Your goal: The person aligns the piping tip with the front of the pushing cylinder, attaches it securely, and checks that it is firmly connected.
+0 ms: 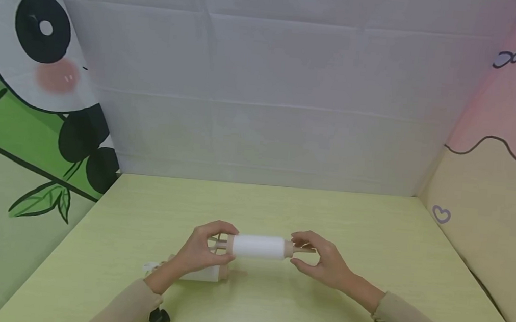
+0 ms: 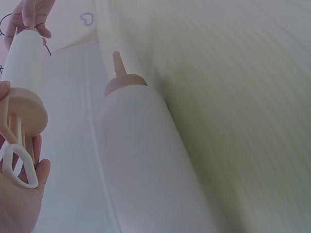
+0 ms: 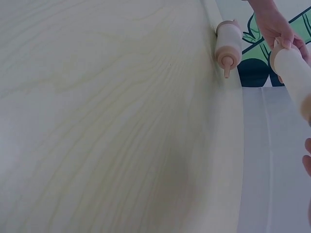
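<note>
In the head view, a white cylindrical nozzle bottle (image 1: 258, 247) with beige ends lies level in the air between both hands. My left hand (image 1: 202, 245) grips its rear end by the edges, thumb below and fingers above. A beige rod and a white loop handle (image 2: 20, 166) show at that end in the left wrist view. Around the beige front collar curl the thumb and fingertips of my right hand (image 1: 323, 261), with the thin nozzle reaching between them. A second white bottle (image 1: 202, 273) lies on the table, partly hidden behind my left wrist.
The pale wood-grain table (image 1: 295, 312) runs back to a grey-white cloth wall (image 1: 272, 106). Printed side panels stand left and right, with a panda (image 1: 44, 27) on the left one. The second bottle's nozzle (image 3: 227, 68) points away from its body along the table.
</note>
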A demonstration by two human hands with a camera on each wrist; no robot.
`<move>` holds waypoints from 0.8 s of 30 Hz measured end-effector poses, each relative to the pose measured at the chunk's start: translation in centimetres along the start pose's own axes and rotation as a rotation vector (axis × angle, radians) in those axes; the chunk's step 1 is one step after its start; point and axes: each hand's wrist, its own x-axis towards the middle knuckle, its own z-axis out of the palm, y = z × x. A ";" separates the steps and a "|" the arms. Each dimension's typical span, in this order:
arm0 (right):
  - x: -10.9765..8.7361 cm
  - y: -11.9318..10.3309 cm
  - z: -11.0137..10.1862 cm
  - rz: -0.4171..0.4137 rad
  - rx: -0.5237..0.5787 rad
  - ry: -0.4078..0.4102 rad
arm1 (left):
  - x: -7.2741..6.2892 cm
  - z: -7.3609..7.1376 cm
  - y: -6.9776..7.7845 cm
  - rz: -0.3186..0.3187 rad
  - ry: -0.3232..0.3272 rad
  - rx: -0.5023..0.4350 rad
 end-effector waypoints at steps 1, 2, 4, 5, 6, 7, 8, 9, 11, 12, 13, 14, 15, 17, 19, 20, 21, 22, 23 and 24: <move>0.0 -0.1 0.0 0.008 0.002 -0.001 | 0.0 0.0 0.0 0.000 0.000 0.001; 0.3 -0.6 -0.1 0.012 0.001 -0.002 | -0.1 -0.1 0.0 -0.001 0.000 0.002; 0.4 -0.7 -0.1 0.009 -0.005 0.000 | -0.1 -0.1 -0.1 -0.002 0.001 0.000; 0.4 -0.7 -0.1 0.007 -0.006 -0.001 | -0.2 -0.1 -0.1 -0.001 -0.001 -0.003; 0.4 -0.7 -0.1 -0.001 -0.009 -0.002 | -0.2 -0.1 -0.1 0.000 -0.003 -0.006; 0.5 -0.7 -0.1 -0.005 -0.011 -0.004 | -0.2 -0.1 -0.1 0.002 -0.004 -0.008; 0.5 -0.7 0.0 -0.015 -0.011 -0.005 | -0.2 -0.1 -0.2 0.005 -0.006 -0.011; 0.3 -0.2 0.1 -0.025 -0.007 -0.005 | -0.2 -0.1 -0.2 0.012 -0.007 -0.012; 0.3 -0.1 0.2 -0.044 -0.004 -0.006 | -0.2 -0.1 -0.2 0.017 -0.010 -0.014; 0.3 0.0 0.2 -0.047 -0.003 -0.004 | -0.2 -0.1 -0.2 0.021 -0.009 -0.012; 0.3 0.0 0.3 -0.049 0.003 -0.004 | -0.2 -0.1 -0.2 0.022 -0.007 -0.011; 0.4 0.0 0.3 -0.053 0.006 -0.003 | -0.2 -0.1 -0.1 0.022 -0.006 -0.011; 0.4 -0.1 0.3 -0.057 0.009 0.000 | -0.1 -0.1 0.0 0.020 -0.005 -0.009; 0.6 -0.5 0.2 -0.063 0.014 0.005 | -0.1 -0.1 0.1 0.012 -0.002 -0.009; 0.9 -1.2 0.0 -0.073 0.024 0.010 | -0.1 0.0 0.1 0.007 -0.002 -0.009; 1.1 -1.6 -0.1 -0.076 0.027 0.013 | -0.1 0.1 0.2 0.004 -0.002 -0.010; 1.3 -2.0 -0.3 -0.081 0.033 0.014 | -0.1 0.1 0.2 0.002 -0.003 -0.008; 1.4 -2.4 -0.5 -0.083 0.039 0.013 | 0.0 0.2 0.2 -0.003 -0.005 -0.010; 1.6 -2.7 -0.6 -0.083 0.045 0.010 | 0.0 0.2 0.2 -0.008 -0.006 -0.013; 1.7 -3.1 -0.8 -0.081 0.051 0.008 | 0.0 0.2 0.3 -0.017 -0.007 -0.015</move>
